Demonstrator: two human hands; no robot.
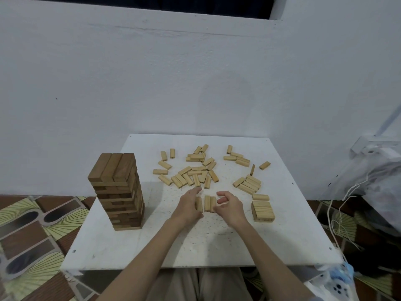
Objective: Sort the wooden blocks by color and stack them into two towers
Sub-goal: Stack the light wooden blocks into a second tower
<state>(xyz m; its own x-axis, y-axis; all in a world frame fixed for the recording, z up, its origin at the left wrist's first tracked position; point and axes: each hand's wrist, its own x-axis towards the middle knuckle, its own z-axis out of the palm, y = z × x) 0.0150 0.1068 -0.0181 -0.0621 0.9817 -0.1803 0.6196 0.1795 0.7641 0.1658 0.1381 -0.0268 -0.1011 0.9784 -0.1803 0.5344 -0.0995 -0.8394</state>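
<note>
Head view: at lower centre of the frame I see three light wooden blocks lying side by side on the white table, long axes pointing away from me. My left hand touches the leftmost block with straight fingers; my right hand hovers at the rightmost, fingers loosely curled, holding nothing. The started light stack lies just right, nearer my right hand; the dark tower stands at left.
</note>
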